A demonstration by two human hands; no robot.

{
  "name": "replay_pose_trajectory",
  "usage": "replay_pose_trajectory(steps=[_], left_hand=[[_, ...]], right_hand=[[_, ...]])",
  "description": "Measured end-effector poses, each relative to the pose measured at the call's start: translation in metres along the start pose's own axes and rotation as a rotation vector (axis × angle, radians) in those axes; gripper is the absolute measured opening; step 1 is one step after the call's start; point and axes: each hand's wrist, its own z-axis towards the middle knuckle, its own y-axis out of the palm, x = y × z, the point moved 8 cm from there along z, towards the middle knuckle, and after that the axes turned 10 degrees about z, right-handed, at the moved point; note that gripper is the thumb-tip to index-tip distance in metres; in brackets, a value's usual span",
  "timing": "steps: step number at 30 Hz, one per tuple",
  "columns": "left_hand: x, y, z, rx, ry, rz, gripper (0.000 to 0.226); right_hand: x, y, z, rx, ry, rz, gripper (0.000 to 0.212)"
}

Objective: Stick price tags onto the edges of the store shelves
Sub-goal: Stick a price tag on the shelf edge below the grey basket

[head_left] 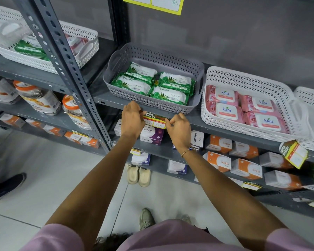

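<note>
Right now my left hand (pixel 132 119) and my right hand (pixel 178 130) are both on a price tag (pixel 154 120) at the front edge of the grey metal shelf (pixel 194 122). My left fingers pinch the tag's left end and my right fingertips grip its right end, so the tag is stretched flat between them against the shelf edge. It reads "SUPER MARKET" along the top, with handwritten prices on the white boxes below.

Directly above the tag sits a grey perforated basket (pixel 145 57) holding green Origami aloe vera wipes (pixel 168 96). Just beside it to the right is a white basket (pixel 246 78) with pink Kara wipe packs (pixel 225 96). A second price tag (pixel 294 153) hangs tilted from the same shelf edge, well to the right, under the white basket. Below my hands, purple-and-white Virest boxes (pixel 151 134) stand on the next shelf down. A beaded bracelet (pixel 188 151) circles my right wrist.
</note>
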Motion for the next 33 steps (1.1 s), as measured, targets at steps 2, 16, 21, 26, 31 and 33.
replay_pose_trajectory(steps=[2,16,21,26,31,33], left_hand=[[0.002,0.006,0.000,-0.059,0.067,-0.043,0.021],[0.007,0.010,0.011,-0.094,0.092,0.054,0.023],[0.005,0.005,0.013,-0.109,0.134,0.069,0.021],[0.007,0.002,0.012,-0.127,0.174,0.088,0.020],[0.009,0.001,0.006,-0.118,0.082,0.059,0.020],[0.020,0.005,-0.004,-0.122,0.052,0.012,0.013]], right_hand=[[-0.003,0.001,-0.001,-0.016,-0.025,-0.018,0.029],[-0.018,0.008,0.007,-0.017,-0.041,-0.284,0.052],[-0.005,-0.003,0.013,-0.050,0.010,-0.223,0.049],[0.015,-0.019,0.009,-0.030,0.093,-0.181,0.049],[0.025,-0.036,0.000,-0.054,0.085,-0.116,0.046],[0.027,-0.045,-0.005,-0.093,0.058,-0.120,0.045]])
